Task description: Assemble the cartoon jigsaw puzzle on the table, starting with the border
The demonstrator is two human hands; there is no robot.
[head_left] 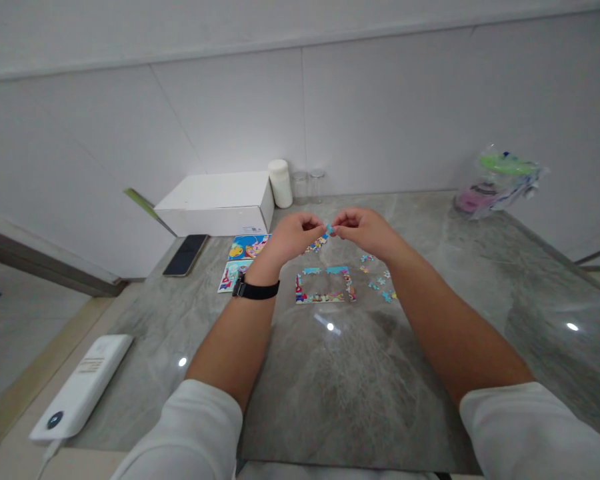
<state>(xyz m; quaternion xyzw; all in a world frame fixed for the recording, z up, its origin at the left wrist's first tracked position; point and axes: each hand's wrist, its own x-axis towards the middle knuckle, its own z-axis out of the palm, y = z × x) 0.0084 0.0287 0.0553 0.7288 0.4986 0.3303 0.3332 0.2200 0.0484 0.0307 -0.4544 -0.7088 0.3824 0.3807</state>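
A small light-blue jigsaw piece [329, 229] is pinched between my left hand [301, 233] and my right hand [359, 228], raised over the far part of the table. Both hands have thumb and fingers closed at its edges. Nearer to me lies a rectangular jigsaw border [325, 297], with a gap in its top edge and a bare middle. Loose jigsaw pieces [381, 281] are scattered to its right, partly behind my right forearm. Another heap of pieces [316, 245] sits below my hands. Two picture cards [245, 247] lie to the left, partly covered by my left wrist.
A white box [215, 203], a white bottle [281, 184] and two clear glasses [317, 186] stand along the wall. At left are a phone [186, 255] and a white power bank [83, 388] with a cable. A plastic bag [497, 185] sits at the far right.
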